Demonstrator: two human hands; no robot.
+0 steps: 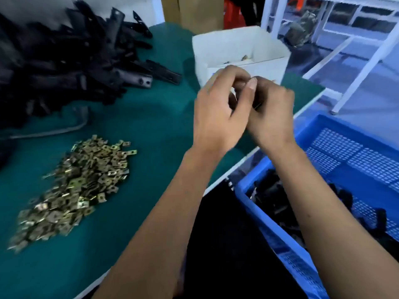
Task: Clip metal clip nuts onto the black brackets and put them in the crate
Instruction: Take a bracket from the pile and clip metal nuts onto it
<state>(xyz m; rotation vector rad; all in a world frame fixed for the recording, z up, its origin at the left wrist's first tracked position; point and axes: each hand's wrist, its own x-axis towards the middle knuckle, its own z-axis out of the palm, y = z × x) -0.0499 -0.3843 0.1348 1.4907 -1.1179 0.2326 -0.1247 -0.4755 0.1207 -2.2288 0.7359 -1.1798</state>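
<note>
My left hand (pixel 218 108) and my right hand (pixel 272 113) are pressed together above the table's right edge, fingers curled around something small between them. What they hold is almost wholly hidden; only a dark sliver (pixel 257 106) shows. A heap of brass-coloured clip nuts (pixel 75 186) lies on the green mat at the left. A big pile of black brackets (pixel 64 57) fills the far left. The blue crate (pixel 356 169) sits low at the right, with black brackets (pixel 272 199) inside it.
A white cardboard box (pixel 241 55) stands just behind my hands, with a few small parts in it. A bent grey metal piece (pixel 71 126) lies between the two piles. The green mat (pixel 140 130) ends in a white table edge (pixel 228 169). White frame legs (pixel 364 67) stand beyond.
</note>
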